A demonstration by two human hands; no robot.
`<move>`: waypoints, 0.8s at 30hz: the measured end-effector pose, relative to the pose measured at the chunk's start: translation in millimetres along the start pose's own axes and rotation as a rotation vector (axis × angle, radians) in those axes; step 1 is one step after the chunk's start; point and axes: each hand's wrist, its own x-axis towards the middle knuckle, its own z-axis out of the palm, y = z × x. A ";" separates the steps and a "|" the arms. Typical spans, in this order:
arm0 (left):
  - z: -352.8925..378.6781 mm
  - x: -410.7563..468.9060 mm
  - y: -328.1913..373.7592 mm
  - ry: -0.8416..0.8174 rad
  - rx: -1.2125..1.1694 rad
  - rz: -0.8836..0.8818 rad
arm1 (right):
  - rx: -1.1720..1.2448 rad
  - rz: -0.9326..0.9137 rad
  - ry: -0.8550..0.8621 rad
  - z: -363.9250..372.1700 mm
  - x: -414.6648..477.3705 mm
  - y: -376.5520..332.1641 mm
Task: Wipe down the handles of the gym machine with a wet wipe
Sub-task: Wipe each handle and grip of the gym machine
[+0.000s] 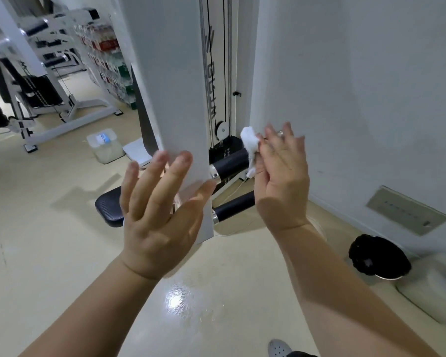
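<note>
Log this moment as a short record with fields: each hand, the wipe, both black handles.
left hand: open, fingers spread, in front of the white machine panel
right hand: holds the wet wipe
wet wipe: bunched, at the end of the upper handle
lower handle: neither hand on it

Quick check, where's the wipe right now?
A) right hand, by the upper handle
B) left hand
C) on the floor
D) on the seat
A: the right hand pinches the wipe beside the upper handle; the left hand, fingers spread, holds nothing.
</note>
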 end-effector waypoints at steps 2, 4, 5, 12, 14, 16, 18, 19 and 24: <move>5.4 1.5 0.1 -0.020 0.050 0.039 | -0.060 0.059 0.078 -3.9 -0.4 -4.3; 9.1 -1.4 1.8 -0.033 0.071 0.067 | -0.018 0.137 0.119 -3.3 -7.6 -15.8; 9.7 -2.3 2.5 -0.031 0.073 0.066 | 0.043 0.203 0.113 -2.9 -12.2 -24.5; 10.3 -4.4 15.4 -0.251 -0.012 -0.100 | 0.331 0.446 0.100 -3.4 -20.0 -47.6; 11.0 -4.2 18.3 -0.267 -0.024 -0.125 | 0.416 0.574 0.127 -7.1 -7.6 -42.5; 10.3 -3.8 19.1 -0.266 -0.023 -0.131 | 0.436 0.632 0.142 -11.5 -1.0 -38.2; 8.8 -3.6 20.1 -0.268 -0.019 -0.138 | 0.431 0.629 0.153 -13.8 -1.9 -34.7; 8.1 -3.6 21.3 -0.271 -0.014 -0.148 | 0.415 0.606 0.154 -13.9 -3.5 -33.3; 6.8 1.9 30.0 -0.273 0.007 -0.193 | 0.368 0.380 0.099 -10.0 -18.7 -37.7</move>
